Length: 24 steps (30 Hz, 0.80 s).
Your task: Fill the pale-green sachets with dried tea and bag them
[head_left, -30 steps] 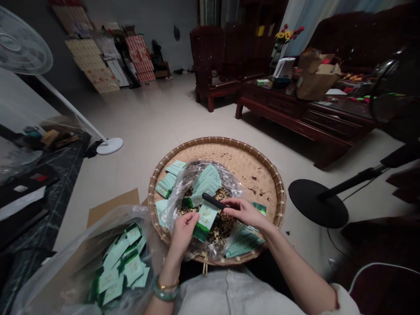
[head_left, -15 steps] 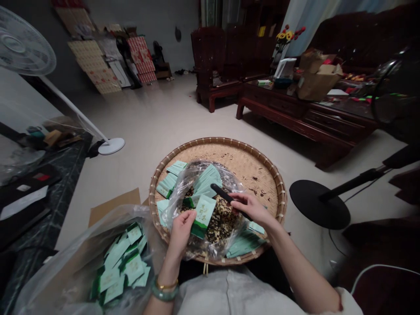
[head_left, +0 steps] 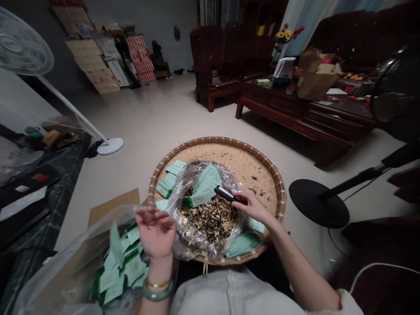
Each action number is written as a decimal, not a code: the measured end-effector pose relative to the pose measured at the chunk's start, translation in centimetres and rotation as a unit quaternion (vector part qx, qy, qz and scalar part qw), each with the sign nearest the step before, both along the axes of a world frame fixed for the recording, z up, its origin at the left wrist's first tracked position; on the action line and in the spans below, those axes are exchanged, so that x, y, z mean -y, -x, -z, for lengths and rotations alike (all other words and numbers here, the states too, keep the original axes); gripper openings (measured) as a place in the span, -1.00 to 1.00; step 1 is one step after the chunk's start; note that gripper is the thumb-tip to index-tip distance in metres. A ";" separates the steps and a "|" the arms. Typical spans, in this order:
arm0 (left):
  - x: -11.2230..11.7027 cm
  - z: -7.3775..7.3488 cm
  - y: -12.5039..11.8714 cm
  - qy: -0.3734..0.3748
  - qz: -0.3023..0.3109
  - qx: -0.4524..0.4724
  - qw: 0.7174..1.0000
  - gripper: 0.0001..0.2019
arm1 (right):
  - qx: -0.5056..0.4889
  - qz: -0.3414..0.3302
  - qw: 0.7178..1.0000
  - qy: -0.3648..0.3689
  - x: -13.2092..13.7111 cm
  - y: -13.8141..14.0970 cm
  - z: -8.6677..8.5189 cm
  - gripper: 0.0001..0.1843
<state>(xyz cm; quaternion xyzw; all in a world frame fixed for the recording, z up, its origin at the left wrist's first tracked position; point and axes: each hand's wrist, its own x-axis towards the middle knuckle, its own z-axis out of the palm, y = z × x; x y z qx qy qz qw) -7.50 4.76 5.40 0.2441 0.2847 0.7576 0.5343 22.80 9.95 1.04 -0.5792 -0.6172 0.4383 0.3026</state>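
My left hand (head_left: 156, 231) hangs open, palm up, over a clear plastic bag (head_left: 75, 271) full of green packets (head_left: 123, 264); one packet (head_left: 116, 236) is in the air just left of its fingers. My right hand (head_left: 254, 208) grips a black clip-like tool (head_left: 226, 194) over a round woven tray (head_left: 262, 168). On the tray lies a clear bag of loose dried tea (head_left: 210, 216) with a stack of green packets (head_left: 205, 183) in it.
More green packets (head_left: 170, 179) lie on the tray's left and under my right wrist. A white standing fan (head_left: 24, 46) is at left, a black fan base (head_left: 318, 203) at right. A dark wooden table (head_left: 308, 113) and chairs stand behind. Cardboard (head_left: 113, 205) lies on the floor.
My left hand has swung from the tray to the bag at left and let go of the green packet it held. My right hand kept the black tool and shifted slightly.
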 end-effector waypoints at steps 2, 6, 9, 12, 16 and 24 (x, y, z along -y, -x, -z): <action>-0.4 -0.1 -1.2 0.053 0.024 -0.095 0.994 -0.66 | 0.017 0.001 1.000 -0.010 0.0 0.0 0.1 -0.52; -2.2 0.8 -4.0 0.036 0.006 -0.520 0.853 -0.75 | 0.067 -0.009 0.997 -0.035 0.0 -0.2 0.0 -0.53; -3.7 2.1 -4.8 -0.017 -0.065 -0.676 0.734 -0.72 | 0.105 -0.048 0.992 -0.043 0.3 -0.6 -0.4 -0.51; -4.5 3.2 -4.6 -0.024 -0.067 -0.742 0.667 -0.74 | 0.137 -0.114 0.983 -0.036 0.7 -1.0 -0.7 -0.47; -4.4 3.7 -4.1 -0.034 -0.069 -0.775 0.628 -0.77 | 0.216 -0.130 0.967 -0.022 0.8 -0.9 -0.8 -0.45; -4.3 3.2 -3.3 -0.049 -0.101 -0.732 0.672 -0.83 | 0.275 -0.077 0.957 -0.050 0.7 0.9 -0.2 -0.52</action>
